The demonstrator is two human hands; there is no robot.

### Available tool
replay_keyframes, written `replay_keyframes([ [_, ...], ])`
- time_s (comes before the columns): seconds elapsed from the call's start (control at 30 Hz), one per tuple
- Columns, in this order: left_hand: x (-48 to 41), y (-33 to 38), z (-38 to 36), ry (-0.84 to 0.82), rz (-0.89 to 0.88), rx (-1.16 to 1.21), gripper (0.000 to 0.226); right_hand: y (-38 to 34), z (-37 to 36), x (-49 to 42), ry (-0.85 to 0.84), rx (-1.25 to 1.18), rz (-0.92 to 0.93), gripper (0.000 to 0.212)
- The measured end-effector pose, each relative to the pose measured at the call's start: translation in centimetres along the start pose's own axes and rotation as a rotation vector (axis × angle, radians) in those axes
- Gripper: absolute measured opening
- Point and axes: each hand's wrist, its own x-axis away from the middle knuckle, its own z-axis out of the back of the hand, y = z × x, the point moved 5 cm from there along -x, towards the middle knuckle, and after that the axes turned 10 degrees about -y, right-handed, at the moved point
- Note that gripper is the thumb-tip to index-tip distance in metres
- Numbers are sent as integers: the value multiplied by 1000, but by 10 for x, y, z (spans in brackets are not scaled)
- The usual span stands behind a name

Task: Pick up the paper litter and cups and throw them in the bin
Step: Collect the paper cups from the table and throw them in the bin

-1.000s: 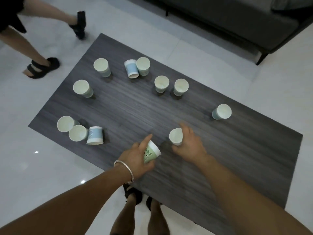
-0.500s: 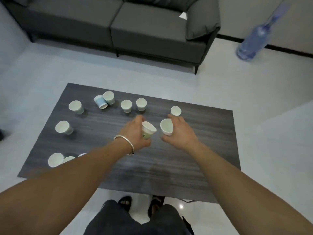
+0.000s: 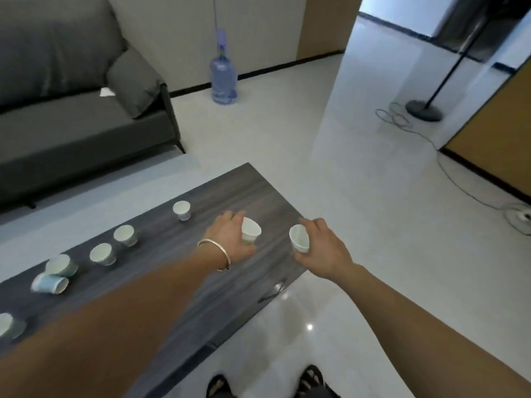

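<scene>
My left hand (image 3: pixel 227 239), with a silver bangle at the wrist, grips a white paper cup (image 3: pixel 250 231) above the dark wooden table (image 3: pixel 178 282). My right hand (image 3: pixel 321 248) holds a second white paper cup (image 3: pixel 298 239) over the table's right end. Several more paper cups stand on the table to the left, among them one upright cup (image 3: pixel 181 209) and a blue cup lying on its side (image 3: pixel 50 283). A scrap of white paper (image 3: pixel 107 92) lies on the sofa seat. No bin is in view.
A grey sofa (image 3: pixel 71 116) stands behind the table. A blue water bottle (image 3: pixel 223 79) is on the floor by the wall. A lamp stand (image 3: pixel 424 109) with a trailing cable and a power strip (image 3: pixel 521 216) sits at the right. My sandalled feet (image 3: pixel 267 383) are below.
Both hands have lifted their cups off the table and carried them toward its right end. My view has swung right, revealing the doorway, lamp stand and cable.
</scene>
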Motion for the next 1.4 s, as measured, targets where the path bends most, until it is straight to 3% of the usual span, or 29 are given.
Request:
replay_keyframes([
  [0.2, -19, 195, -43, -59, -318, -93, 86, 145, 35, 105, 163, -108, -246, 80],
  [0.57, 13, 527, -184, -195, -696, -192, 82, 400, 100, 346, 390, -196, -660, 79],
  [0.97, 25, 788, -321, -348, -1018, -322, 83, 587, 110, 496, 526, -330, -991, 77],
  [1.4, 2, 1062, -422, -395, -1219, -340, 79, 802, 193, 588, 594, -341, -1156, 78],
])
